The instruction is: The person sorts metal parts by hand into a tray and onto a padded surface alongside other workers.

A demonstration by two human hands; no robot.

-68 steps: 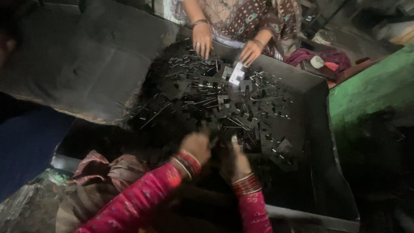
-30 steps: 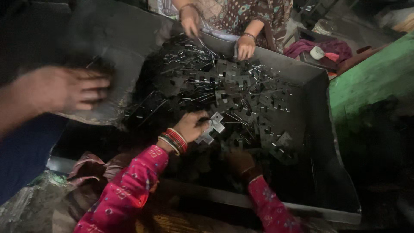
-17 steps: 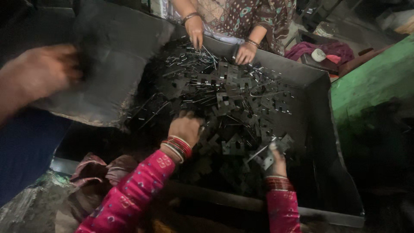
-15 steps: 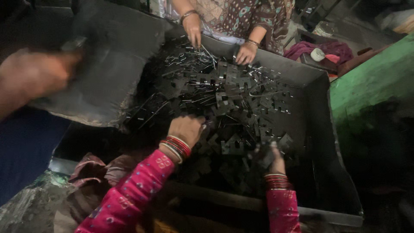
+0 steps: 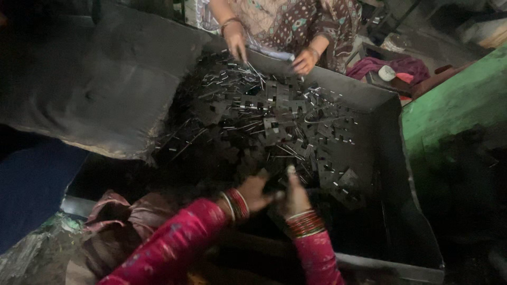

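A big dark metal tray (image 5: 388,158) holds a heap of small flat metal pieces and thin rods (image 5: 274,121). My left hand (image 5: 256,191) and my right hand (image 5: 294,198) meet at the near side of the heap. Both wear pink sleeves and red bangles. Their fingers close together on a dark metal piece (image 5: 272,182) between them, mostly hidden by the fingers. My right thumb points up.
Across the tray a person in patterned clothes has one hand (image 5: 235,39) and the other hand (image 5: 305,60) at the far rim of the heap. A grey sack (image 5: 100,84) lies over the tray's left side. Green surface (image 5: 454,105) at right, cloth bundle (image 5: 121,211) near left.
My right hand has moved left from the tray's right part to join my left hand. The other hand on the sack at the far left has gone out of view.
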